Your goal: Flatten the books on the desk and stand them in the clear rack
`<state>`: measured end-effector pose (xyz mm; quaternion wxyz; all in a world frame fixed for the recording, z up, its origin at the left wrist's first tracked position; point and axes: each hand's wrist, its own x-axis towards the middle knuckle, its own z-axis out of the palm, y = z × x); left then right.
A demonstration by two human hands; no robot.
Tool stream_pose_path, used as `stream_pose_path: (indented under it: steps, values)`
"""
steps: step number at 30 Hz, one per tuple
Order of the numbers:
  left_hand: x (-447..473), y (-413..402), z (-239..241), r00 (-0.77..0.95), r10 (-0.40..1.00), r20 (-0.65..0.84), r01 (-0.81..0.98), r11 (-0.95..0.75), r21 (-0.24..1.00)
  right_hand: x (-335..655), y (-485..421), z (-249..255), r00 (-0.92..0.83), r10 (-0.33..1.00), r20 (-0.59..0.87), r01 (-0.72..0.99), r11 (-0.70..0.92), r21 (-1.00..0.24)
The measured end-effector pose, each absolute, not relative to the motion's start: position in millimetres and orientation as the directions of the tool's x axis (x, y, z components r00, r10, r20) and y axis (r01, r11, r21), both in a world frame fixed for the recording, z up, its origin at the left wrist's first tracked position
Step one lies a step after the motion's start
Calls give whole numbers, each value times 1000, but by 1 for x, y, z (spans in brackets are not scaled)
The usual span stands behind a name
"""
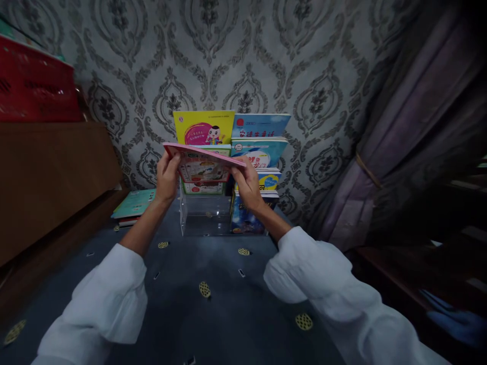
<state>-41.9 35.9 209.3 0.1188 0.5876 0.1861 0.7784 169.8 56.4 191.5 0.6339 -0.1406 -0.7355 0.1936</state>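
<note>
A pink-edged book [205, 163] is held up between both hands in front of the clear stepped book rack [205, 223]. My left hand [168, 175] grips its left end, thumb on top. At its right end my right hand [248, 181] is closed on the corner. Behind the held book, a yellow book [205, 124] stands on the rack's top left. The right column bears blue books [262, 147], a blue and yellow one [269, 181], and a dark blue book [249, 215] at the bottom. The lowest left step shows bare clear plastic.
A small pile of books with a green one [135, 203] on top lies left of the rack. Farther left is a brown wooden cabinet [57, 172] with a red box [38, 86] on it. A tied purple curtain [353, 187] hangs at the right.
</note>
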Motion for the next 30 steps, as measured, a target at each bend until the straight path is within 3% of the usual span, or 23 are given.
stream_pose_path:
  steps: [8,14,22,30]
  values:
    - [-42,51,212,-289,442,849,-122,-897,425,165,76,182,-132,434,891,-91,890,-447]
    - [-42,54,219,-359,424,831,-120,-904,410,159,83,187,-149,434,888,-61,893,-447]
    - [-41,62,203,-307,469,828,-104,-881,461,156,104,171,-139,465,875,-70,876,-477]
    - [-48,90,196,-313,498,809,19,-848,530,159,114,181,-193,507,840,188,859,-476]
